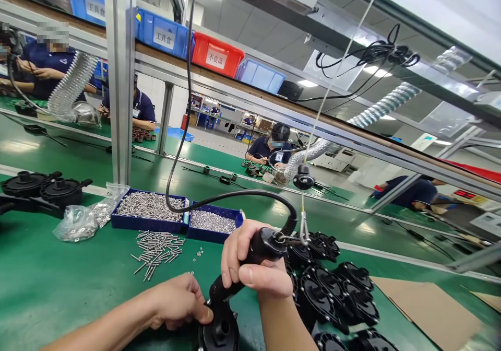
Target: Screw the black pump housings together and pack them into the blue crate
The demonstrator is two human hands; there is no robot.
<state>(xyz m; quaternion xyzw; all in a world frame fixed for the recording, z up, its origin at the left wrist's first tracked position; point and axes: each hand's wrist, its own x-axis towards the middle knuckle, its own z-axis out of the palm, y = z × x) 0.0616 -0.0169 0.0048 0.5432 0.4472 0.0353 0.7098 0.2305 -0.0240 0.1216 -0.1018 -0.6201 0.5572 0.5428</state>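
Gripping the black power screwdriver [266, 244] with your right hand [272, 278], you've got your fingers wrapped around its body and the thumb laid along the near side. The tool is tilted, with its lower end down at the edge of the round black part [221, 335], which sits at the bottom of the view, right in front of you and partly cut off. Your left hand [180, 301] is at the left rim of that same part, fingers curled in and thumb pressed near a shiny screw head; honestly can't tell if it's actually pinching anything.

A cord [235, 193] loops off the top of the screwdriver, and a metal hook [303, 230] on a string meets it there too. Beyond your hands on the green tabletop [94, 272] are two blue trays side by side: the left tray [146, 225] is loaded with long screws, the right tray [211, 236] with tiny metal bits. A loose pile of screws [158, 252] lies just in front of the left one, and a clear plastic bag [76, 223] is off to its left. To your right there's a bunch of similar black parts [319, 296], then flat cardboard [426, 309]. Across the way, a masked co-worker [254, 147] is busy at another bench.
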